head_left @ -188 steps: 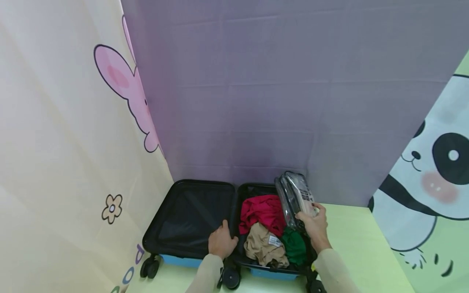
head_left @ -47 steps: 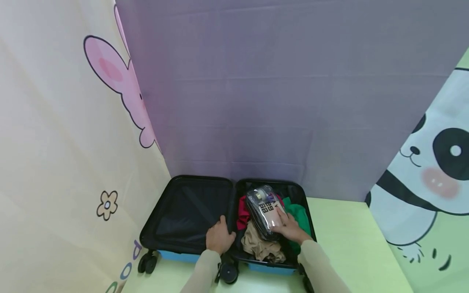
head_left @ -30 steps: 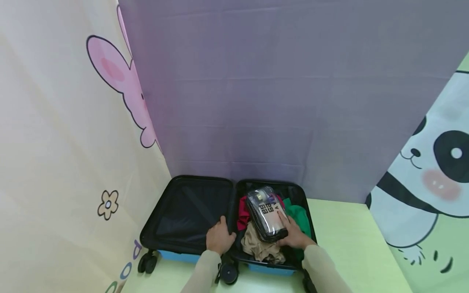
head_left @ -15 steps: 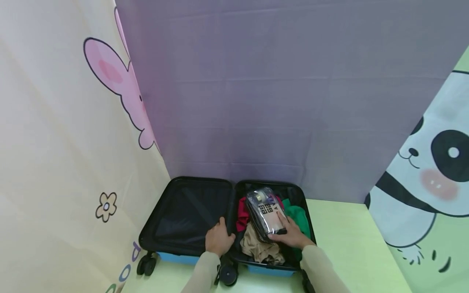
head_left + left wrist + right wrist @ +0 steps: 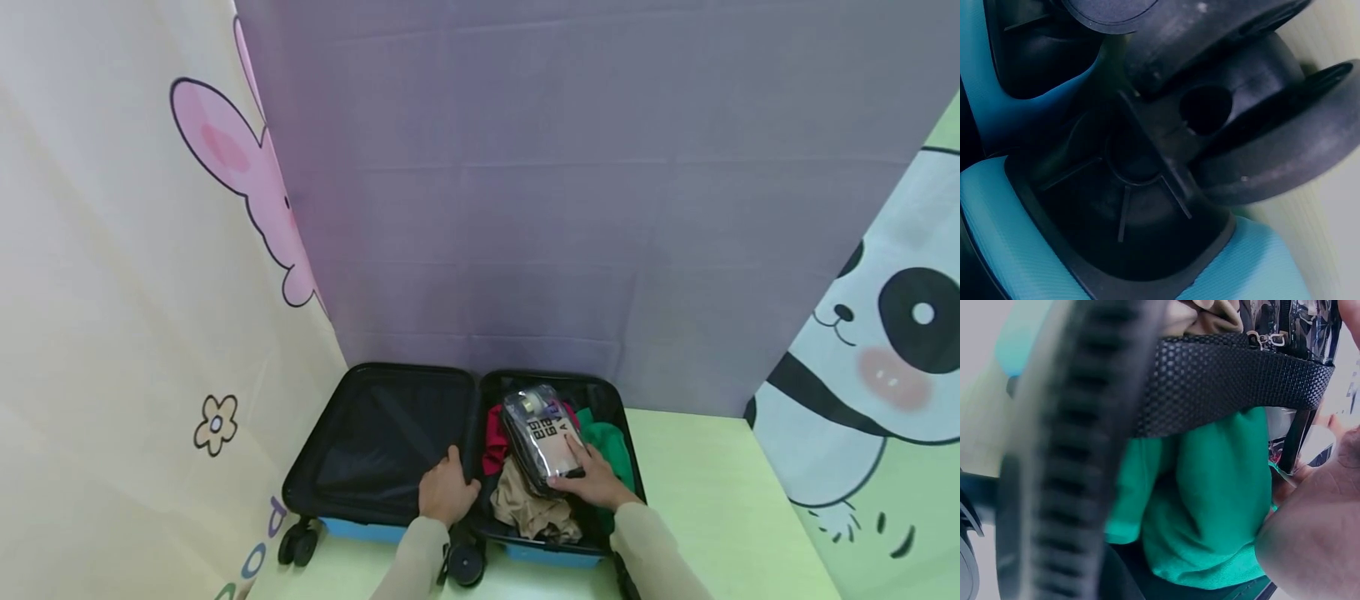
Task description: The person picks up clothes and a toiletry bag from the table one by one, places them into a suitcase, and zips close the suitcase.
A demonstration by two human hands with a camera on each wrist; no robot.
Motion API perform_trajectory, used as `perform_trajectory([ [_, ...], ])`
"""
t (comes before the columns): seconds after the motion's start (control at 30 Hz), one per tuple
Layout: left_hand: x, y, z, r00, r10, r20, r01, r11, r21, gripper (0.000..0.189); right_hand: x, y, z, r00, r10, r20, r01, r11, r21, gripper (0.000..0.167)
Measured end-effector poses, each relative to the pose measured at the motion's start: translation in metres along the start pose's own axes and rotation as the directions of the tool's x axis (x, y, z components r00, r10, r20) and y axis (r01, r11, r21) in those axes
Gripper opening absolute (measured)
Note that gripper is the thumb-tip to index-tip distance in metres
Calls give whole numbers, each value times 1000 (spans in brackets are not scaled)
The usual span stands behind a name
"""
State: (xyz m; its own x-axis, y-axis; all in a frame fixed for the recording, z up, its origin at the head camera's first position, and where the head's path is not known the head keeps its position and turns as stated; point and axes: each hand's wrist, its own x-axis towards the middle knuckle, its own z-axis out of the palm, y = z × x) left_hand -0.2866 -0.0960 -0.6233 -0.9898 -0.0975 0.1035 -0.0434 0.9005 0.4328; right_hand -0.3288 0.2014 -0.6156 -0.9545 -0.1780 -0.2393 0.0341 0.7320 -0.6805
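A blue suitcase (image 5: 341,500) with black lining lies spread wide, its two halves side by side. In the right half, a clear toiletry bag (image 5: 542,429) with black trim rests tilted on crumpled clothes: a red one (image 5: 495,446), a beige one (image 5: 525,504) and a green one (image 5: 611,442). My right hand (image 5: 596,479) holds the bag's near end, thumb on the left, fingers over the top. The right wrist view shows the bag's black strap (image 5: 1229,381) above the green cloth (image 5: 1210,500). My left hand (image 5: 446,490) grips the left half's inner front rim; its fingertips are partly hidden.
Black wheels (image 5: 297,542) stick out at the suitcase's front, and one wheel (image 5: 1272,150) fills much of the left wrist view. The pale green table (image 5: 697,492) extends to the right. A grey-purple cloth wall (image 5: 525,208) stands right behind the suitcase.
The toiletry bag, earlier held upright at the right half's right side, now lies on the clothes. Over the last second, my right thumb has moved left across its near end. My left hand stays put.
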Motion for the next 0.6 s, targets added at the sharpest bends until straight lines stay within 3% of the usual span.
perform_trajectory([
  [0.3, 0, 0, -4, 1000, -5, 8, 5, 1000, -10, 61, -1, -3, 1, 1000, -20, -21, 20, 1000, -1, 116],
  [0.6, -1, 0, -3, 1000, -1, -1, 1, 1000, 0, 60, -14, -13, -7, 999, -32, -39, 32, 999, 5, 104],
])
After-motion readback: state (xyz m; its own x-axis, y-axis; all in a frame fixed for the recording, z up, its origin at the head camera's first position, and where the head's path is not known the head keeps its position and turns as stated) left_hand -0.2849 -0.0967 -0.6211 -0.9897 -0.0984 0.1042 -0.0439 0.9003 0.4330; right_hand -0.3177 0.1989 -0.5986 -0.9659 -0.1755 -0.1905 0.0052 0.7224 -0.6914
